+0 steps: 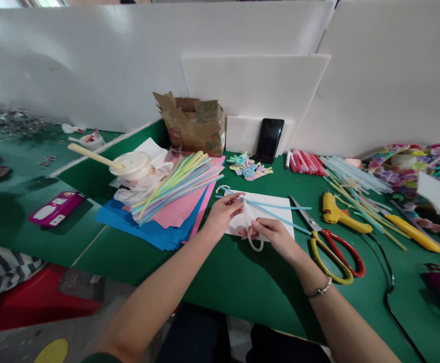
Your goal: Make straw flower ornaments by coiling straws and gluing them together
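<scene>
My left hand [223, 214] pinches one end of a white pipe cleaner [256, 247] between thumb and fingertips. Lower down and to the right, my right hand [275, 234] has its fingers closed on the same pipe cleaner, which hangs in a loop below them. Both hands are over a white sheet [275, 202] on the green table. Light blue pipe cleaners [295, 206] lie across that sheet, beside and behind the fingers. What exactly sits at the left fingertips is too small to make out.
Scissors [331, 242] and a yellow glue gun [341, 214] with a black cord lie right. Pastel pipe cleaners [178, 184] rest on coloured sheets [144, 229] at left, near a tub with a stick [131, 166]. Behind stand a cardboard box [195, 126] and a phone [270, 140].
</scene>
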A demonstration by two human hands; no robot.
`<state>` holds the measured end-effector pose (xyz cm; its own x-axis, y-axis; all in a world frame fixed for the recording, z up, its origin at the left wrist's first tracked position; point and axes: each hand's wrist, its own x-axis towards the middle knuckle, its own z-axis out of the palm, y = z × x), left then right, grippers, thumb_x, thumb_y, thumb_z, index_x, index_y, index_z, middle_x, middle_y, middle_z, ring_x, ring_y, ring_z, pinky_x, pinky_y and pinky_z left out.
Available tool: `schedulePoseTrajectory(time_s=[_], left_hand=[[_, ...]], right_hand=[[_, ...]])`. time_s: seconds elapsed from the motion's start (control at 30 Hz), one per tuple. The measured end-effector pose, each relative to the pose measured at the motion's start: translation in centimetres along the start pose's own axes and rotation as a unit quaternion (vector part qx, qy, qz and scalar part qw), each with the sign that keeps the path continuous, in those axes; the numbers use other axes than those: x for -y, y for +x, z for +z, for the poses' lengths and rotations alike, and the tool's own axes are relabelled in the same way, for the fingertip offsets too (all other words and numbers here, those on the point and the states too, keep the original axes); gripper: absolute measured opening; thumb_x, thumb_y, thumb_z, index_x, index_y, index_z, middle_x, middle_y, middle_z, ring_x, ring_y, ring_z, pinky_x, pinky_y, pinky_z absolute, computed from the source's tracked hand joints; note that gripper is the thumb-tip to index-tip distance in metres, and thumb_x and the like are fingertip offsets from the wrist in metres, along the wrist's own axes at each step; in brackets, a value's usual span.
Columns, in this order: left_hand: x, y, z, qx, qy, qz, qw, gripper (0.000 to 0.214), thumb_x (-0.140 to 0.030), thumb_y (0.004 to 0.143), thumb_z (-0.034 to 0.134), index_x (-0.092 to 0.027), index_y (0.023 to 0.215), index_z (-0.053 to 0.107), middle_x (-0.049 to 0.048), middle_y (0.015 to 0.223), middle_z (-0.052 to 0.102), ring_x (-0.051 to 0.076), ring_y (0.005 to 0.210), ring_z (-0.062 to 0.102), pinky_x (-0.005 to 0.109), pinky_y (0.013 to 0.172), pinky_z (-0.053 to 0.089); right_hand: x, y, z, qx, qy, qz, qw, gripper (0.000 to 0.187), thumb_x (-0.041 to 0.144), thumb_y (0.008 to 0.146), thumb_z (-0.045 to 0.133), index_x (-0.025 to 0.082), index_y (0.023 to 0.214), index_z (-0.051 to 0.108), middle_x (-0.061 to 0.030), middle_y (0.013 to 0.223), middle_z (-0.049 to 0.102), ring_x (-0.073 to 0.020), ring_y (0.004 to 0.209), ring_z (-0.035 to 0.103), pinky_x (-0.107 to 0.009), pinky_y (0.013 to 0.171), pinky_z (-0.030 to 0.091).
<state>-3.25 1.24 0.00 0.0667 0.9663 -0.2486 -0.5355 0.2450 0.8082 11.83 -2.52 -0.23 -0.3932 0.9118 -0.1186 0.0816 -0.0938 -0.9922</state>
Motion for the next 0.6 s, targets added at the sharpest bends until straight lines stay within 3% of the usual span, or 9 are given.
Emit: schedulePoseTrajectory(time_s=[0.27,0.5,0.6], left_hand=[[-0.6,-0.8,0.6,-0.011,0.106,0.067,0.992,0.023,-0.025,0.049,0.078,-0.013,0.064,0.066,-0.0023,0.055,0.060,0.007,0.051,0.053,0.022,0.057,0.047],[-0.2,-1.0,0.6,0.033,0.156,0.078,0.984,0.020,-0.024,0.052,0.075,-0.014,0.066,0.064,-0.0016,0.058,0.062,0.010,0.052,0.057,0.026,0.060,0.050],[0.2,-1.3,0.6,0.051,0.191,0.089,0.976,0.015,-0.022,0.057,0.072,-0.015,0.068,0.065,-0.0004,0.060,0.064,0.013,0.056,0.061,0.028,0.062,0.052]], right_hand=[[0.5,-0.2,0.0,0.020,-0.002,0.017,1.000,0.041,0.055,0.074,0.057,0.018,0.058,0.059,-0.0050,0.066,0.068,-0.0191,0.069,0.064,-0.032,0.068,0.047],[1.1,-0.3,-0.9,-0.071,0.056,0.019,0.996,0.042,0.060,0.070,0.059,0.020,0.081,0.058,-0.0036,0.074,0.068,-0.0173,0.067,0.064,-0.032,0.066,0.050],[1.0,-0.2,-0.7,-0.052,0.048,0.000,0.997,0.044,0.063,0.073,0.053,0.019,0.078,0.058,-0.0027,0.067,0.065,-0.0162,0.062,0.062,-0.031,0.065,0.049]])
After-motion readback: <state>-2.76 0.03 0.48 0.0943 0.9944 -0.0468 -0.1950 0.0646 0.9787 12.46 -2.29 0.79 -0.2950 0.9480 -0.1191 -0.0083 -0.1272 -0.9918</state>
